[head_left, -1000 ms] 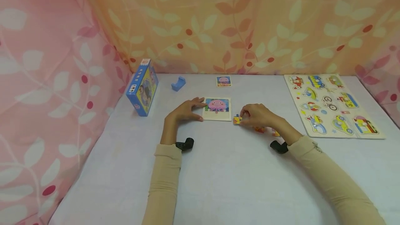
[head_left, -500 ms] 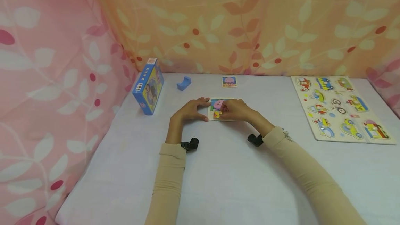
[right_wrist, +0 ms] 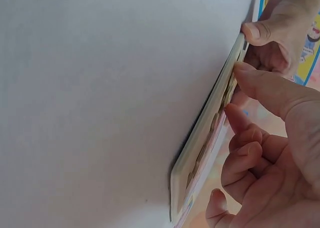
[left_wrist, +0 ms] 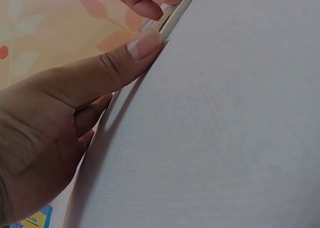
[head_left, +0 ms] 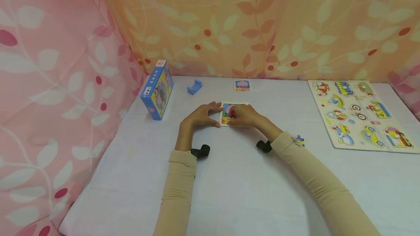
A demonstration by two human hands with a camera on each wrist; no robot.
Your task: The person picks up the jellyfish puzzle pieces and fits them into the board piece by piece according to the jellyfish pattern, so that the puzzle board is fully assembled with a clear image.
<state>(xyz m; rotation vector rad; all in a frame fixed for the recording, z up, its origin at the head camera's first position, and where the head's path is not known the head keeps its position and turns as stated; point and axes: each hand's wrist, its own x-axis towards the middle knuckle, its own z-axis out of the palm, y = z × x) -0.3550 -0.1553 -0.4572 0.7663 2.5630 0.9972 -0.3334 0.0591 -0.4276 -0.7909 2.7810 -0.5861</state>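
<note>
A small square jigsaw board (right_wrist: 197,133) with a pink cartoon picture lies on the white cloth. My left hand (head_left: 201,115) holds its left side, thumb at the near corner and fingers toward the far one; in the left wrist view, the thumb (left_wrist: 145,45) meets the board's edge. Over the picture, my right hand (head_left: 245,115) pinches a yellow puzzle piece (head_left: 225,120) at the board's near-left corner. The right hand covers much of the picture. In the right wrist view, thumb and index finger sit at the board's near border, the other fingers curled.
A loose puzzle piece (head_left: 300,140) shows beside the right sleeve. Behind the board lies a small picture card (head_left: 242,85). A blue box (head_left: 157,90) and a blue plastic holder (head_left: 195,87) stand back left. A wooden vehicle puzzle (head_left: 357,114) lies at the right.
My right hand has carried the yellow piece leftward from beside the board onto its near-left corner, where the piece now sits lower. My left hand keeps its place. The head view has shifted slightly.
</note>
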